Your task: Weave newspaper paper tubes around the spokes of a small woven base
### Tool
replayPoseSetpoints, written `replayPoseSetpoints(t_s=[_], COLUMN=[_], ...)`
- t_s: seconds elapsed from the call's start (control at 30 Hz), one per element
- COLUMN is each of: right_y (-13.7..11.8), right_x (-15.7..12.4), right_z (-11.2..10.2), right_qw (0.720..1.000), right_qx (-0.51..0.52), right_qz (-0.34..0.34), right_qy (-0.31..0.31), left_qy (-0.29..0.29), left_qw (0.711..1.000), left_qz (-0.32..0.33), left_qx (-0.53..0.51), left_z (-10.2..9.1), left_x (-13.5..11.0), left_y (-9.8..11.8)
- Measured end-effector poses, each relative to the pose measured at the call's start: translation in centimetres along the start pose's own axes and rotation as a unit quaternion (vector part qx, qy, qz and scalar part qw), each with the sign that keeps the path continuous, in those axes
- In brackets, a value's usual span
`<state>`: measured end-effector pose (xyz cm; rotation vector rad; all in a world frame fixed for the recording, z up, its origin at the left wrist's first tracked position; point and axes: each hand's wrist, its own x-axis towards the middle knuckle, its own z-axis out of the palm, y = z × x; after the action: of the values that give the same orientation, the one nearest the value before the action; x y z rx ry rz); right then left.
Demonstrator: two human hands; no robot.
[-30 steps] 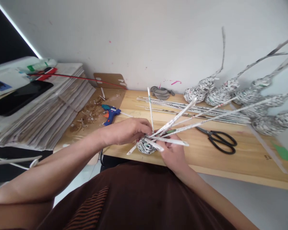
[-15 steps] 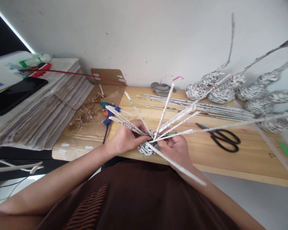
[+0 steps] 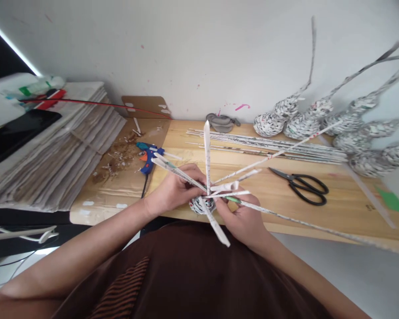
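Close to my body at the table's front edge is a small woven newspaper ball, with several rolled paper tubes fanning out of its top. My left hand is closed around the ball's left side, thumb near the point where the tubes meet. My right hand pinches a long paper tube that runs off to the right past the table edge. Its thumb is at the right side of the ball, and some of its fingers are hidden behind the tubes.
Black scissors lie on the wooden table to the right. Behind them are loose paper tubes and several finished woven shapes. A blue glue gun rests on cardboard at left, beside stacked newspapers.
The ball and its tubes have turned between my hands. The long tube at the right has swung down towards the front edge. The view has shifted slightly.
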<state>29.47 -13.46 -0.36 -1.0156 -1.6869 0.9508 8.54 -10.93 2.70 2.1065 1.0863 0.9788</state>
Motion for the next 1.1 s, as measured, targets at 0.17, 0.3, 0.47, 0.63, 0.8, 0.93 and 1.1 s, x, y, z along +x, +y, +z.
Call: replayPoseSetpoints(t_s=[0.17,0.3,0.47,0.63,0.8,0.93,1.1], right_y=[0.0,-0.3,-0.6,0.0,0.8,0.7,0.6], right_x=[-0.1,0.4,0.5,-0.1,-0.3,-0.2,-0.3], right_z=[-0.2,-0.3,-0.4,-0.2,0.0,-0.1,-0.1], right_qw=[0.999,0.996,0.994,0.996,0.994,0.993,0.993], right_qx=[-0.003,-0.009,-0.016,0.018,0.010,0.006,0.003], right_qz=[-0.048,-0.093,-0.104,-0.092,-0.105,-0.120,-0.115], right_qy=[-0.002,-0.014,-0.027,0.007,0.015,0.012,0.008], left_qy=[-0.012,-0.001,0.008,0.058,0.045,-0.045,-0.115], left_qw=[0.999,0.999,1.000,0.998,0.997,0.999,0.992], left_qz=[0.036,0.037,-0.005,-0.034,-0.058,-0.015,-0.004], left_qx=[-0.014,-0.014,-0.009,-0.011,-0.011,0.004,0.045], left_z=[-0.2,0.0,0.3,0.7,0.3,-0.8,-1.5], left_x=[-0.2,-0.6,-1.1,-1.3,-1.3,-0.3,0.9], left_y=[-0.1,-0.7,-0.3,0.9,0.9,1.1,1.9])
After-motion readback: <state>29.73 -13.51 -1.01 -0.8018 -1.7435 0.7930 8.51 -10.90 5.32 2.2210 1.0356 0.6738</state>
